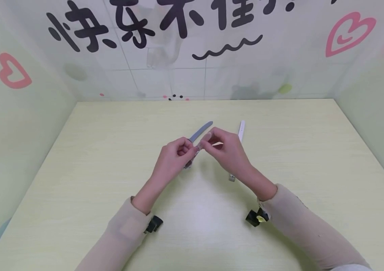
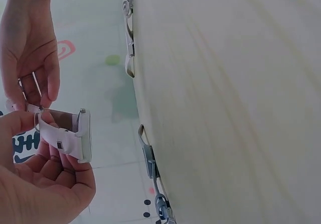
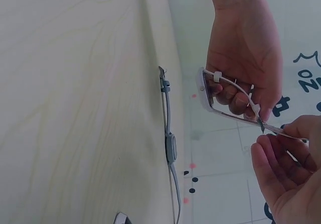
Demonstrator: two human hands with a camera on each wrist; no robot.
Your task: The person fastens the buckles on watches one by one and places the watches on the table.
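Between both hands, above the table, is a wristwatch (image 2: 70, 141) with a pale strap and a rectangular case; its strap is bent into a loop. My left hand (image 1: 173, 157) grips it with thumb and fingers by the strap near the buckle (image 3: 260, 118). Thumb and fingertips of my right hand (image 1: 228, 151) pinch the strap's free end, which passes through the buckle. In the right wrist view the case (image 3: 203, 91) hangs off the left hand's side. Fingers hide part of the strap in the head view.
A grey-blue strapped watch (image 1: 201, 131) lies on the table (image 1: 110, 150) beyond the left hand. Another watch, with a white strap (image 1: 242, 129), lies partly hidden behind the right hand. Printed walls (image 1: 164, 82) border the table at the back and sides.
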